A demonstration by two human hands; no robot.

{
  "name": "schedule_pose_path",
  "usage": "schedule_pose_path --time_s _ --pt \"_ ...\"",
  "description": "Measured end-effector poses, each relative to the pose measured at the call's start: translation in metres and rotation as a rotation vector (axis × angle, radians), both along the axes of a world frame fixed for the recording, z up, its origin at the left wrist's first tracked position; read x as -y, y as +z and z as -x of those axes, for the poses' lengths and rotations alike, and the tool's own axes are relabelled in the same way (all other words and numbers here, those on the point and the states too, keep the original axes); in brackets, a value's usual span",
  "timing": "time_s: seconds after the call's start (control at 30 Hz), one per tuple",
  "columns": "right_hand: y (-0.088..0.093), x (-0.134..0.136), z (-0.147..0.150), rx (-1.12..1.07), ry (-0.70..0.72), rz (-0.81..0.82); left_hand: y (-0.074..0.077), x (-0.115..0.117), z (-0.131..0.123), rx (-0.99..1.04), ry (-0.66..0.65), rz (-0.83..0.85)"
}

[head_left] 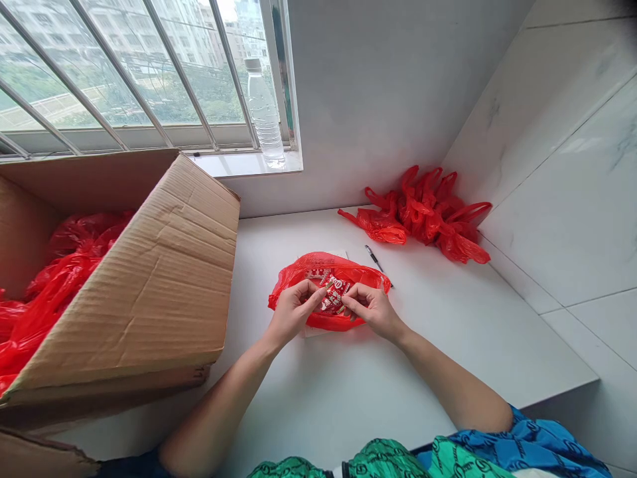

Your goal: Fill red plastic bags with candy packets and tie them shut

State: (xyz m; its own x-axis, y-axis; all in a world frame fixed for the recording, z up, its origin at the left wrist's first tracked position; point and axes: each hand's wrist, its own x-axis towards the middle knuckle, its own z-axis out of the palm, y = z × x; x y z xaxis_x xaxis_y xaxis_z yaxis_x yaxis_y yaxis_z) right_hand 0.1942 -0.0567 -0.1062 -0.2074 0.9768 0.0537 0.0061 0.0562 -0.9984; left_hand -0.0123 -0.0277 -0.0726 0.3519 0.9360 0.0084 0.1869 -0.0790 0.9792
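White counter [448, 358] in a tiled corner, under a barred window [149, 73]. Daylight, buildings outside.

- Cardboard box [164, 279]: stands open on the left end of the counter and takes up much of it. Crumpled red plastic [60, 265] shows inside.
- Red bag [298, 269]: lies flat on the counter just right of the box, apart from it. Its long axis runs left to right, square across the person's front.
- Left hand [291, 312]: on the end of the bag nearer the box, thumb and forefinger closed together.
- Right hand [373, 309]: on the end farther from the box, pinched the same way.
- The fingertips [321, 292] of both hands meet over a red-and-white printed patch [336, 295] at the middle of the bag and grip the plastic there. I cannot tell whether the patch is a packet inside or print on the bag.
- The bag sits straight ahead of both hands, under them. Neither hand is nearer, and the forearms come in evenly from either side.
- Pen [377, 263]: on the counter right of the box, beyond the bag, just beside its far edge.
- Heap of red bags [428, 212]: well right of the box, back against the wall.
- Water bottle [263, 113]: upright on the sill, behind the box's right corner.
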Motion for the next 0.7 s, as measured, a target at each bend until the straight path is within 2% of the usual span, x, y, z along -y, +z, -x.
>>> schedule_pose_path --time_s 0.37,0.7 --pt "0.0007 -0.0031 -0.0001 -0.113 0.059 0.086 0.0013 -0.0004 0.0011 0.091 -0.045 0.129" --pt "-0.0007 -0.0039 -0.0021 -0.098 0.041 0.102 -0.002 -0.002 0.0022 0.052 -0.039 0.066"
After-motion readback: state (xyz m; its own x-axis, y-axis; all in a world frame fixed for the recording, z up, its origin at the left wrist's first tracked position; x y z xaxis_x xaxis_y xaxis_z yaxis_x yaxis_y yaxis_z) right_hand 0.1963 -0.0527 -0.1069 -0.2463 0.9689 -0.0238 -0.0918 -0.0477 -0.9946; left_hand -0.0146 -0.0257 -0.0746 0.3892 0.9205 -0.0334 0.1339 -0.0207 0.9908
